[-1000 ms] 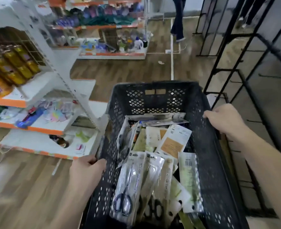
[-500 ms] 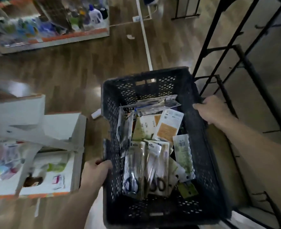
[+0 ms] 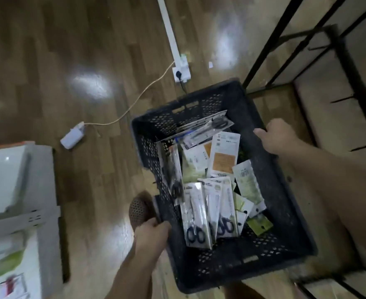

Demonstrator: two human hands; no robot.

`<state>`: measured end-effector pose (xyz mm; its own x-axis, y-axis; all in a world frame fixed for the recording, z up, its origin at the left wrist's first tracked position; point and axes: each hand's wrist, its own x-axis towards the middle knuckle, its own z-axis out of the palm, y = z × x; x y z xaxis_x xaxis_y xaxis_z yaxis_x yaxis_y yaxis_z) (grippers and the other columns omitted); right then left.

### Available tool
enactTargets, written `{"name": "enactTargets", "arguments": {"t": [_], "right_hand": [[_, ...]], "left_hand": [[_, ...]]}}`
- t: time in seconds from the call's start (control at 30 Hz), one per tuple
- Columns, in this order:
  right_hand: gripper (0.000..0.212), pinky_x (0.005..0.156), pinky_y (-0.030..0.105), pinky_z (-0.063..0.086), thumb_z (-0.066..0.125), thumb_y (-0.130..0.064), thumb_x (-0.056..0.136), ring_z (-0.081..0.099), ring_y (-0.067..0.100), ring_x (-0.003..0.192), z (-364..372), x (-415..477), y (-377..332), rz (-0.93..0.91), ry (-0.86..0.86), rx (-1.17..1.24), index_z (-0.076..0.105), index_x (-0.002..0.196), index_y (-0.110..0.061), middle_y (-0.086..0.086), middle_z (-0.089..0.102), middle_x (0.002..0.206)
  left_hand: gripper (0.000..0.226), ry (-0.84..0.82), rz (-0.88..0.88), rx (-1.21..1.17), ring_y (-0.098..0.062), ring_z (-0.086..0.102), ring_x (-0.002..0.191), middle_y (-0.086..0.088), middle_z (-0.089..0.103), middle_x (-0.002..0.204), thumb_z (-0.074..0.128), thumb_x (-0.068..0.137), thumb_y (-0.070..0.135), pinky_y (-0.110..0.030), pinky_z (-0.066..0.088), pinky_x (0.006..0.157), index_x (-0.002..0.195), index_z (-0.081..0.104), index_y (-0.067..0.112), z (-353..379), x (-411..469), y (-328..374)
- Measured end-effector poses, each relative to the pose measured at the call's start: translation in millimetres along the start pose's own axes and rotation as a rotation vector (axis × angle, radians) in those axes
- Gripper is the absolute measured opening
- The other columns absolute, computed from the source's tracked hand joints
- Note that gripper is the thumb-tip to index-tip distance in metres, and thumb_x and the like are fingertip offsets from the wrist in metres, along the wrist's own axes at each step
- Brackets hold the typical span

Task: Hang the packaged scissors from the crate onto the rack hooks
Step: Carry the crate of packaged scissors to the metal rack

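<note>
The crate [image 3: 285, 201] is now sitting lower beside the rack [image 3: 348, 67]. The left hand [image 3: 151, 231] and right hand [image 3: 279, 139] are each grasping its rim, so the packaged scissors [image 3: 196, 214] are still awaiting hanging.

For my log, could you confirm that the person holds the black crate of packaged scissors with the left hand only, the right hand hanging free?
Not quite: the right hand is not free; it grips the black crate by its right rim. The head view shows the left hand on the left rim, packaged scissors inside.
</note>
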<state>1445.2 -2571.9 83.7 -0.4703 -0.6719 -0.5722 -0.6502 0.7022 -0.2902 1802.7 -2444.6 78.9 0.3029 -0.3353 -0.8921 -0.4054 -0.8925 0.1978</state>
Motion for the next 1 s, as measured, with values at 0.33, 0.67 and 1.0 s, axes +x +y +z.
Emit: {"name": "enactTargets", "arguments": {"t": [0.33, 0.67, 1.0], "right_hand": [[0.046, 0.06, 0.038, 0.034, 0.046, -0.044, 0.107, 0.054, 0.036, 0.08, 147, 96, 79, 0.177, -0.003, -0.122, 0.049, 0.101, 0.001, 0.015, 0.049, 0.091], [0.045, 0.079, 0.037, 0.052, 0.066, -0.035, 0.087, 0.062, 0.035, 0.103, 64, -31, 2, 0.195, -0.291, 0.014, 0.048, 0.124, -0.017, 0.008, 0.058, 0.115], [0.071, 0.103, 0.031, 0.044, 0.061, -0.034, 0.094, 0.049, 0.024, 0.136, -132, -364, -104, 0.257, -0.056, 0.209, 0.032, 0.158, -0.02, 0.003, 0.047, 0.155]], "left_hand": [[0.037, -0.078, -0.004, 0.116, -0.03, 0.072, 0.085, -0.01, 0.076, 0.088, 0.069, 0.075, 0.044, -0.048, 0.06, 0.087, 0.092, 0.068, 0.011, 71, 159, -42], [0.049, -0.209, 0.207, 0.443, -0.035, 0.07, 0.096, -0.012, 0.071, 0.116, 0.061, 0.098, 0.028, -0.045, 0.058, 0.085, 0.144, 0.045, 0.02, 6, 34, 58], [0.048, -0.277, 1.096, 1.112, -0.022, 0.056, 0.122, -0.002, 0.055, 0.139, 0.057, 0.101, 0.035, -0.038, 0.05, 0.101, 0.146, 0.051, 0.022, -149, -268, 228]]}}
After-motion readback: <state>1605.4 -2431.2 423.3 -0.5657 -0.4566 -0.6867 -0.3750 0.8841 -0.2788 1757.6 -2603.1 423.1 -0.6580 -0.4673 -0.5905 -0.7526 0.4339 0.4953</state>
